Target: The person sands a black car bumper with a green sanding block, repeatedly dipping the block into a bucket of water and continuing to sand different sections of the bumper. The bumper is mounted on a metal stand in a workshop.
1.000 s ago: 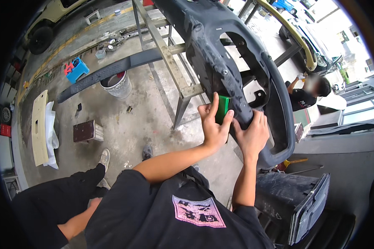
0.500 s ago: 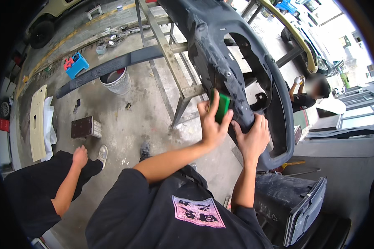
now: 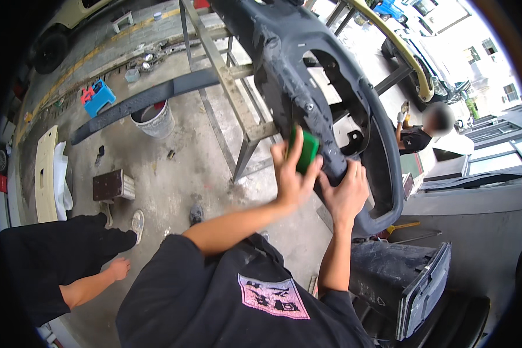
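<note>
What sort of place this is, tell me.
Probably a vehicle body workshop: a dark bumper on a metal stand, and a cream vehicle at the upper left.

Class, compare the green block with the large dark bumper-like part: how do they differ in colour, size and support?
Colour: the green block is bright green, while the dark part is blackish grey.
Size: the block is small enough for one hand; the part extends well beyond both.
Support: the left hand holds the block; the part appears to rest on a metal frame.
Shared: each has a hand on it.
</note>
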A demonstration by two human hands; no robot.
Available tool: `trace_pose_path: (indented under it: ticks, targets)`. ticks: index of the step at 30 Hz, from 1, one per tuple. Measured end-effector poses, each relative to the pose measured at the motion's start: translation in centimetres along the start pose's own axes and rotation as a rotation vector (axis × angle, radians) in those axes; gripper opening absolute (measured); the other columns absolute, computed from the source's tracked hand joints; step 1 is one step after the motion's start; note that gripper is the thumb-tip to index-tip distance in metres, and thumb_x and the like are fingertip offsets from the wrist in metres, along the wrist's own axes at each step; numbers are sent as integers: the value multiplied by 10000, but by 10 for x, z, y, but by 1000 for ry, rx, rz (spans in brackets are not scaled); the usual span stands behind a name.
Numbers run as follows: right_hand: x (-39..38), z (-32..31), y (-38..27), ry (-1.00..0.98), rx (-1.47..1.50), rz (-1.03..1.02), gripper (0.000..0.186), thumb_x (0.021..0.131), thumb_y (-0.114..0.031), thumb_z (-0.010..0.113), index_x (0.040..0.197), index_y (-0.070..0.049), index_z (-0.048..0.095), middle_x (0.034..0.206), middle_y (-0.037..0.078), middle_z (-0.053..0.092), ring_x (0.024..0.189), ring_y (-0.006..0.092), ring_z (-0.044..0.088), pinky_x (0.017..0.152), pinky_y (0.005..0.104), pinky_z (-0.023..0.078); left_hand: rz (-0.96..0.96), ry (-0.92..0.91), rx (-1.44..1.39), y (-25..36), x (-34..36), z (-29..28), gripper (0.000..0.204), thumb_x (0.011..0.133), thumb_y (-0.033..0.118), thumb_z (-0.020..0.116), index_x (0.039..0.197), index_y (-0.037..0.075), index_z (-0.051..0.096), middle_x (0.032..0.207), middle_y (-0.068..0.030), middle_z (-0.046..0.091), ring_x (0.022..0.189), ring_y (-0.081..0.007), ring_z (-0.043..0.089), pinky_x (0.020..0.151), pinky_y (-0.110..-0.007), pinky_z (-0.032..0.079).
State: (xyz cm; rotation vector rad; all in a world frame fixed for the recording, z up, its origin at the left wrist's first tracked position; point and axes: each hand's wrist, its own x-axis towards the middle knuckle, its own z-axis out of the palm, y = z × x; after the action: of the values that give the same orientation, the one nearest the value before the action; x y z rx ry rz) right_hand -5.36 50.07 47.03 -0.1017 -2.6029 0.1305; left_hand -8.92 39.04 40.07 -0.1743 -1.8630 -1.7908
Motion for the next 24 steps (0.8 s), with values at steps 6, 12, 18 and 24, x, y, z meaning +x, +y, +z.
trace_pose_path:
  ticks: [6,12,18,24]
  targets:
    - [-1,-3,-4,9,2,31,604,628,-367,871,1062,-31,621,977,94,623,942,311,619,769,406,508,-41,141,-62,-6,55,11,716,883,234,740,1506,75,424,1084,-109,408,1013,-233,433,941,-321,391]
    - [-2,-7,-14,181,277,-56,505,736,-163,808,1180,-23,610,1141,143,640,1084,317,607,932,375,484,-273,-341,-321,-21,19,-61,630,925,174,691,1503,120,446,1036,-36,454,982,-157,466,942,-251,384]
    - [-74,7,-84,-76,853,-15,562,839,-105,696,1353,37,515,1435,242,473,1354,361,444,1125,443,339,-625,-510,-1037,-2,22,-115,593,1064,278,383,1599,130,172,1503,-55,432,1243,-129,524,1058,-297,418]
    - [-83,46,-152,-135,985,-100,795,883,-274,692,1531,-28,305,1604,298,116,1478,465,191,1162,525,259,-509,-440,-1097,6,41,-155,610,1025,289,379,1580,115,194,1504,-118,410,1324,-218,471,1111,-364,381]
